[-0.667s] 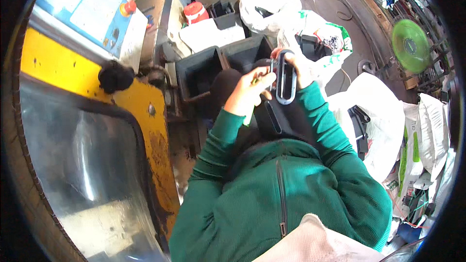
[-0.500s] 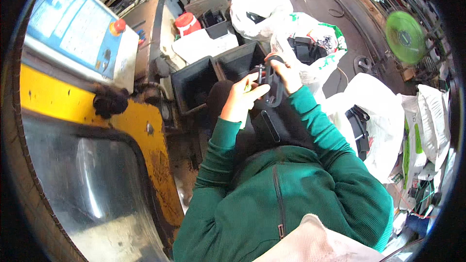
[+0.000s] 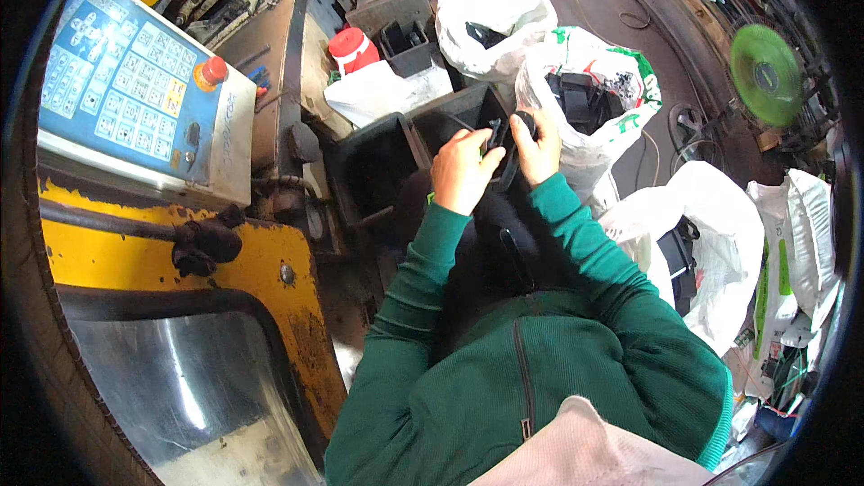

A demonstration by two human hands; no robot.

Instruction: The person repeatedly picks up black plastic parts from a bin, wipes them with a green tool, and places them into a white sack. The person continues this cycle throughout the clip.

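Observation:
My left hand and my right hand are close together above my lap, both closed around a black plastic part with a looped, frame-like shape. The fingers of my right hand wrap its right side. My left thumb and fingers pinch toward its left side, and a sliver of something yellow-green shows at that palm; its kind is hidden. A long, narrow black piece lies across my dark trousers. Just beyond my hands stand two black bins.
White sacks holding black parts stand at the right and far side. At left are a machine control panel with a red button and a yellow machine frame. A red-lidded container stands beyond the bins; a green fan is far right.
The black part has turned, so its loop shows less openly. My left hand has rolled over, covering most of the yellow-green thing. The view has shifted slightly.

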